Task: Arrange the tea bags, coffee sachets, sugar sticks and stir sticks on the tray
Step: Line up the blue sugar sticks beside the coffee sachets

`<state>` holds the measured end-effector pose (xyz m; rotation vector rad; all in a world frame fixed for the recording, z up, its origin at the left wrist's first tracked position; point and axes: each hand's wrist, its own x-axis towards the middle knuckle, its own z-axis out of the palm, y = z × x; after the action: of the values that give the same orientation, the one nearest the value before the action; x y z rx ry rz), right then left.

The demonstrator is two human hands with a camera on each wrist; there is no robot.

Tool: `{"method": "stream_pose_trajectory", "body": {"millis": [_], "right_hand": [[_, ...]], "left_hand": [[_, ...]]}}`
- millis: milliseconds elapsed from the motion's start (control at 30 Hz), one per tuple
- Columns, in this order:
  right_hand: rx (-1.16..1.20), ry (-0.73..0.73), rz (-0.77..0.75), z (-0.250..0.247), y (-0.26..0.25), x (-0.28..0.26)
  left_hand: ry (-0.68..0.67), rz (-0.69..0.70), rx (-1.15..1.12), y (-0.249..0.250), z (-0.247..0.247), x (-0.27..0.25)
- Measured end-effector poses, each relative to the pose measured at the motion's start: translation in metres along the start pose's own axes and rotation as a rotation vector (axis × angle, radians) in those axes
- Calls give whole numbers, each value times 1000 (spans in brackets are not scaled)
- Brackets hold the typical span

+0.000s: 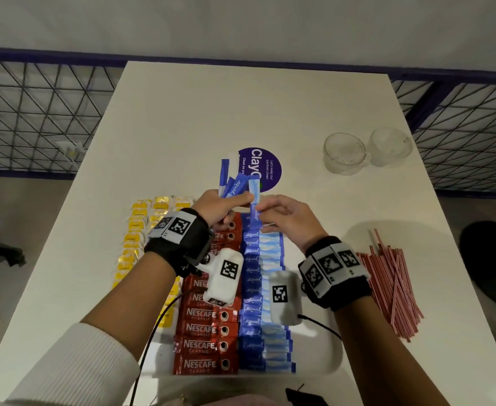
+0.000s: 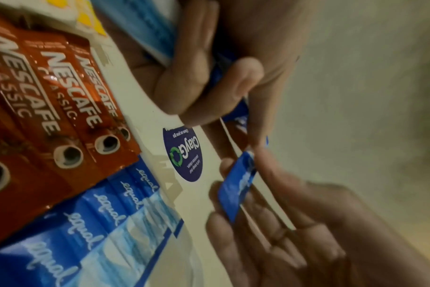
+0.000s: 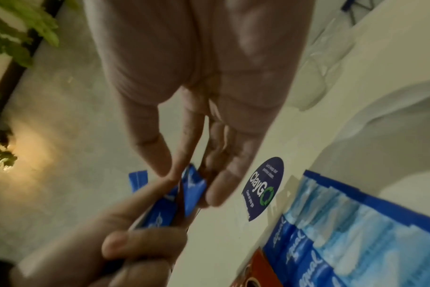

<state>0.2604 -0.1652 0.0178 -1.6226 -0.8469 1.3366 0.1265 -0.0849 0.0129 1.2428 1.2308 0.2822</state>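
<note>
Blue sugar sticks (image 1: 231, 183) are clasped in the left hand (image 1: 216, 208); one stick (image 1: 254, 200) is pinched by the right hand (image 1: 287, 219).

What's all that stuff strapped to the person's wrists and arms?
Both hands, left hand and right hand, are bare. Each wrist wears a black band with white panels printed with square black-and-white codes. A small white-wrapped block, also coded, hangs under each wrist, with a thin black cable trailing back. The left forearm has a white ribbed sleeve.
</note>
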Motion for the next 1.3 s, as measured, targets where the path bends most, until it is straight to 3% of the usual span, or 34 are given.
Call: {"method": "stream_pose_trajectory", "body": {"millis": [233, 400, 500, 800, 967, 1300], "right_hand": [[125, 114, 52, -13, 9, 2], [70, 179, 30, -19, 17, 8], [156, 265, 40, -25, 19, 9], [93, 173, 149, -38, 30, 9], [105, 243, 261, -40, 40, 12], [-35, 222, 366, -25, 45, 32]], "left_hand": [[-84, 3, 356, -4, 5, 3], [-167, -7, 363, -4, 11, 2], [-171, -46, 381, -3, 9, 0], [-90, -50, 413, -6, 5, 1], [28, -30, 360, -8, -2, 4], [83, -9, 308, -9, -8, 0]]}}
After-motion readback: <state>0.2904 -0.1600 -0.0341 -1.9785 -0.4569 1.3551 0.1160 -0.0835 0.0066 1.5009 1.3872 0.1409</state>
